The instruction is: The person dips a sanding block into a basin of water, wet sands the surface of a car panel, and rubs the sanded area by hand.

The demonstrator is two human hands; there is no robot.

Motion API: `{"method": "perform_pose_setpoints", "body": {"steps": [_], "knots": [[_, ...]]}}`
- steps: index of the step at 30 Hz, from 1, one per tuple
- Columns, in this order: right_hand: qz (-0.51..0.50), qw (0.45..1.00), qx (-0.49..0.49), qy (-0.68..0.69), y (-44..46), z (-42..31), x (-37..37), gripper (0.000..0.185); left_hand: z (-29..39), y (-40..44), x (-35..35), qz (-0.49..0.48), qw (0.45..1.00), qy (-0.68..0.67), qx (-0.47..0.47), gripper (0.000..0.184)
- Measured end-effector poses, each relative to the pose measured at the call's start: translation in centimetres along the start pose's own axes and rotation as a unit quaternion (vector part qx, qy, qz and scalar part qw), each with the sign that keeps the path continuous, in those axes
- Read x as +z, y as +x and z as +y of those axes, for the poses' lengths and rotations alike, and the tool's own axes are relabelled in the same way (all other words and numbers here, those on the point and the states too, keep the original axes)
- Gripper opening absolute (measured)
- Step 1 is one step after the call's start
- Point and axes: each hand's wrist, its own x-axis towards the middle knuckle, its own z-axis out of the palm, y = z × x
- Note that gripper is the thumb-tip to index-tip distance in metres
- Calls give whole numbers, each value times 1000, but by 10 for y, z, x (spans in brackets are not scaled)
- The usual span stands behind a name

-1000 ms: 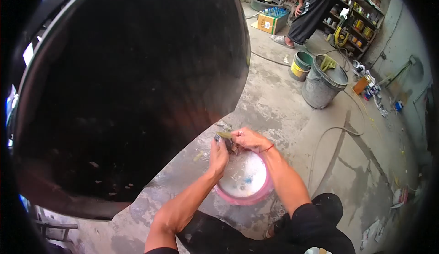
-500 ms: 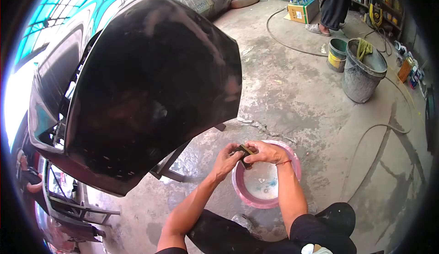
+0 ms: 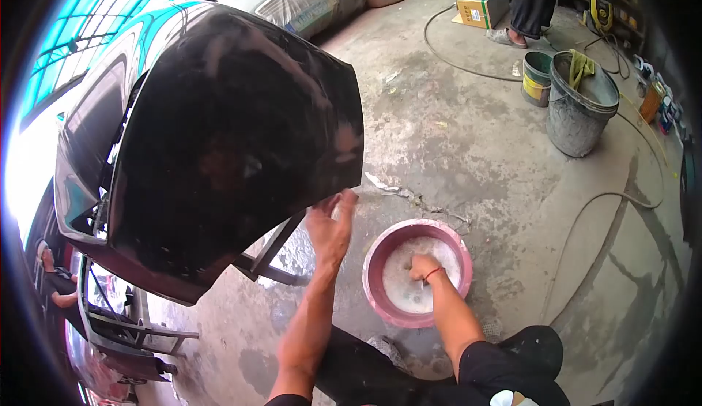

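So the left hand (image 3: 330,232) is open and a bit blurry, thumb apart from the fingers, right by the lower edge of the black panel (image 3: 241,143); can't tell if it's touching. Right hand (image 3: 422,267) is down in the sudsy water (image 3: 401,283) inside the pink basin (image 3: 372,278), fingers hidden, so no clue about its grip. Half a second ago both hands were together holding a small dark block.

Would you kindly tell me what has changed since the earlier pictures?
The left hand let go of the small block and moved leftward, near the black panel; the right hand dipped into suds in the pink basin, any hold hidden. The basin and buckets stayed put.
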Motion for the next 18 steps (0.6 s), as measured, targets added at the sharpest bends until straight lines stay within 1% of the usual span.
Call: {"method": "perform_pose_setpoints", "body": {"steps": [1,2,3,4,6,7,8,10,11,12,13,14,15,16,17,18], "knots": [[-2,1000,3,-1,-7,0,1,30,22,4,6,72,997,-4,-24,51],[-40,999,-7,-14,-14,-4,-1,32,33,10,11,144,988,-7,-45,48],[-78,996,-17,-27,-24,-10,-6,35,27,16,21,217,976,6,-22,42],[-81,996,-17,-28,-33,-18,-13,35,28,18,29,218,976,8,-24,42],[-124,986,-12,113,-41,-32,-31,32,31,21,38,247,967,-39,53,40],[-73,993,-75,60,-33,-32,-30,34,36,19,37,232,971,11,54,44],[-74,993,-76,60,-31,-32,-34,34,36,18,38,233,971,12,53,44],[-67,995,-28,66,-38,-43,-56,36,35,16,41,249,965,-18,80,43],[6,998,-56,19,-28,-32,-47,36,34,15,38,250,965,-18,79,43],[5,998,-57,19,-20,-21,-38,36,34,16,32,227,971,9,75,44],[49,995,-81,-9,-11,-8,-29,38,33,15,27,205,975,35,72,44],[92,990,-105,-35,-7,1,-24,40,33,12,26,208,975,38,70,44],[62,991,-101,-66,-6,5,-25,40,34,7,27,203,979,-11,15,47],[60,991,-103,-66,-13,-3,-38,40,34,5,27,197,978,-60,-39,52],[-32,997,-72,-17,-33,-22,-66,35,31,4,21,198,978,-57,-38,52],[-128,991,-39,31,-55,-41,-94,31,27,3,11,179,978,-78,-74,62]]}}
